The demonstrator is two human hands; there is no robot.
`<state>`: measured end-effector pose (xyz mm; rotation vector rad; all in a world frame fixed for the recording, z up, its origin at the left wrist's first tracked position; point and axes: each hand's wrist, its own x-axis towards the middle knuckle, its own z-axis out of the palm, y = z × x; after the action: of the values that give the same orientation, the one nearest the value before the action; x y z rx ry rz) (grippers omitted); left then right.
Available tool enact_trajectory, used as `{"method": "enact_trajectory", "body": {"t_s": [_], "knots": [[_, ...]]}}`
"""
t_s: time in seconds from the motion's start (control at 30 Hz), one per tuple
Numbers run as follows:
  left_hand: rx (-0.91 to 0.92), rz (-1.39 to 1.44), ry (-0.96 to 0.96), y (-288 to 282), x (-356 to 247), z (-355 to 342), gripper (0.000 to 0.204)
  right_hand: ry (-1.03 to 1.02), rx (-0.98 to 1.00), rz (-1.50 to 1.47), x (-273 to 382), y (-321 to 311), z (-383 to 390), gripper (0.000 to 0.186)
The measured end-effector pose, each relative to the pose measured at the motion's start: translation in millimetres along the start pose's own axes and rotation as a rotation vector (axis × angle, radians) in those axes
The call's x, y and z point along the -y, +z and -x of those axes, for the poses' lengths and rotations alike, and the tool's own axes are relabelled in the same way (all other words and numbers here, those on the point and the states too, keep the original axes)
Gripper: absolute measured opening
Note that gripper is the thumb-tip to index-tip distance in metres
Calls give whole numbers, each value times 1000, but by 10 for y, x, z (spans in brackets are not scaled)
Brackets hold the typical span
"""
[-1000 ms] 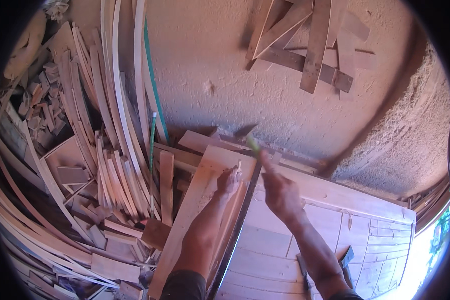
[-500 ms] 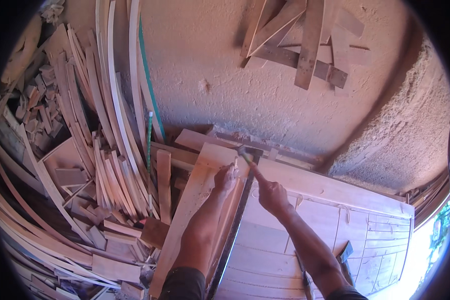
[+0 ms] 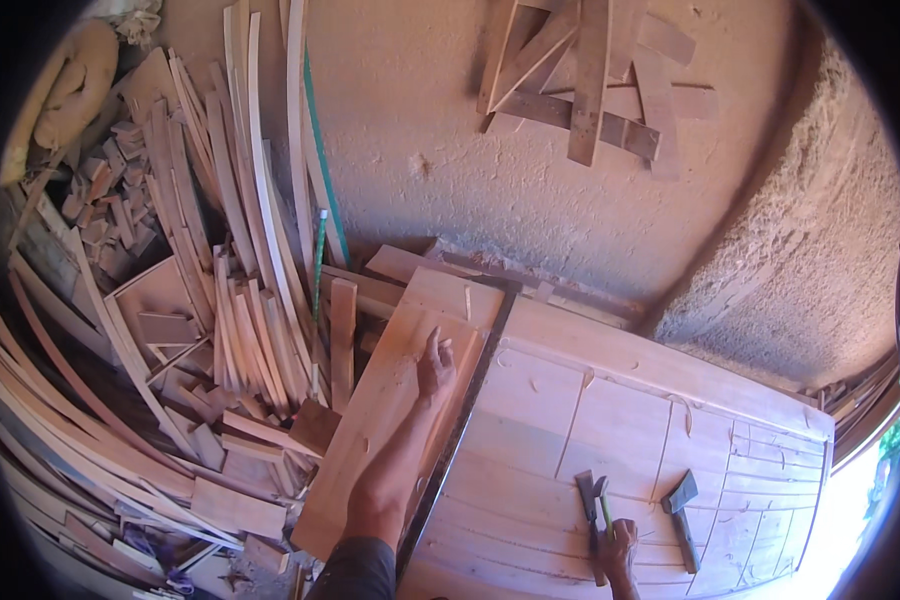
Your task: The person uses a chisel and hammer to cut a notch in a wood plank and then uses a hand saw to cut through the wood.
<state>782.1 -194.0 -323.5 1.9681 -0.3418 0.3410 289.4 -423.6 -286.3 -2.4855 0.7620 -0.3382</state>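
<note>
My left hand (image 3: 435, 372) hovers over or rests on a wooden board (image 3: 380, 400), holding nothing, its fingers loosely apart. A thin wooden peg (image 3: 468, 302) sticks up from the board's far end, beyond my fingertips. Down at the lower right, my right hand (image 3: 620, 546) is closed on the green handle of a small hammer (image 3: 604, 500). This hammer is low over a panelled wooden door (image 3: 520, 430), right beside a dark long-handled tool (image 3: 586, 520). Another tool with a broad dark head (image 3: 681, 505) lies to the right of my hand.
A dark metal bar (image 3: 460, 440) runs between the board and the door. Curled shavings are scattered over the door. Long wooden strips (image 3: 260, 180) lean on the wall at left, above piled offcuts (image 3: 110, 190). Flat wooden pieces (image 3: 590, 90) hang on the wall.
My right hand has carried the hammer from the board's far end down to the door's near part. My left hand has let go of the peg and drawn back a little.
</note>
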Motion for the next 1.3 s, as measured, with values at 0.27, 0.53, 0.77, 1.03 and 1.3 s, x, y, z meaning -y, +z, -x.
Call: {"method": "enact_trajectory", "body": {"t_s": [0.27,0.53,0.77,1.03,1.3], "knots": [[383,4,209,-342,-1806,2017,44,-21,49,-181,-167,39,301,22],[793,-161,806,-60,-2023,3010,66,378,524,-927,90,-397,351,16],[802,90,1052,63,-2267,2254,36,440,371,-1545,853,-489,-123,19],[666,-160,851,490,-1688,458,24,566,102,-1111,918,-231,-788,21],[455,-53,393,1002,-1181,-571,13,700,313,-974,1108,239,-733,33]]}}
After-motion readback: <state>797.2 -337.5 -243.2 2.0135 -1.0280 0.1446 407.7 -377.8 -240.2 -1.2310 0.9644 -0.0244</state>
